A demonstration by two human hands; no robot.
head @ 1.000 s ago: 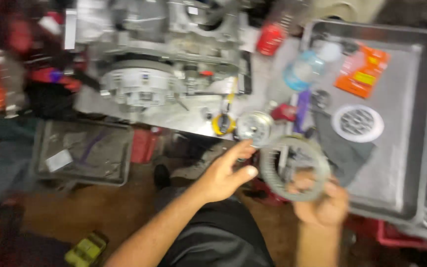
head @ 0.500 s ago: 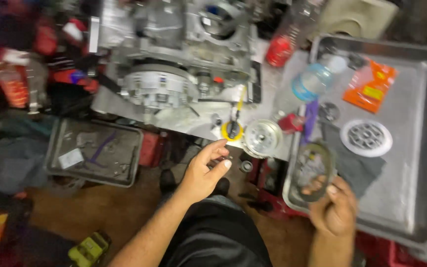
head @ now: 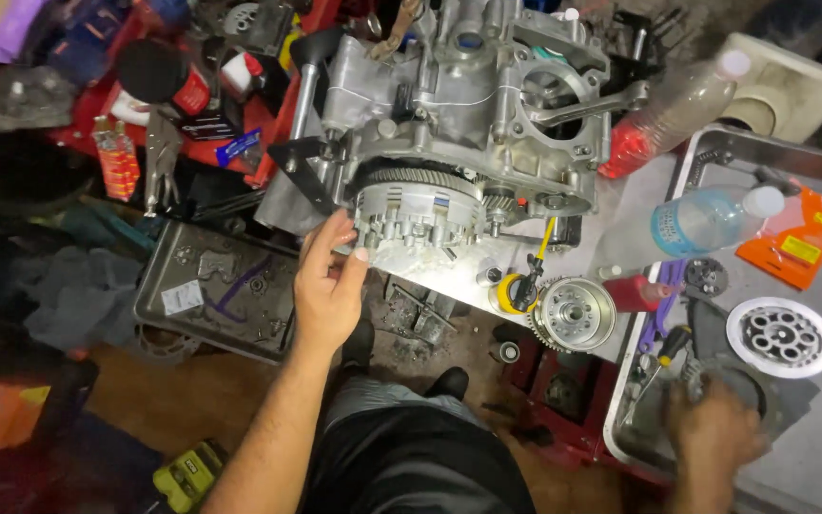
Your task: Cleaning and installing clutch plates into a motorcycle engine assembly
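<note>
Currently, engine block (head: 468, 105) is sitting open on the bench with clutch basket (head: 416, 205) fitted, left hand (head: 327, 286) resting open-fingered against its rim, right hand (head: 715, 433) closing on ring plate (head: 749, 395) in metal tray (head: 811, 476); pressure plate (head: 779, 335) and gear hub (head: 575, 314) are lying loose, uninstalled.

Engine case (head: 459, 114) far centre on the bench, left hand (head: 327, 281) at its near-left edge, small tray (head: 216, 286) left of that hand, geared hub (head: 575, 314) near-right of the engine, large tray (head: 811, 457) right, right hand (head: 714, 433) in it, perforated disc (head: 779, 335) beyond that hand, bottle (head: 706, 217) farther still.
</note>
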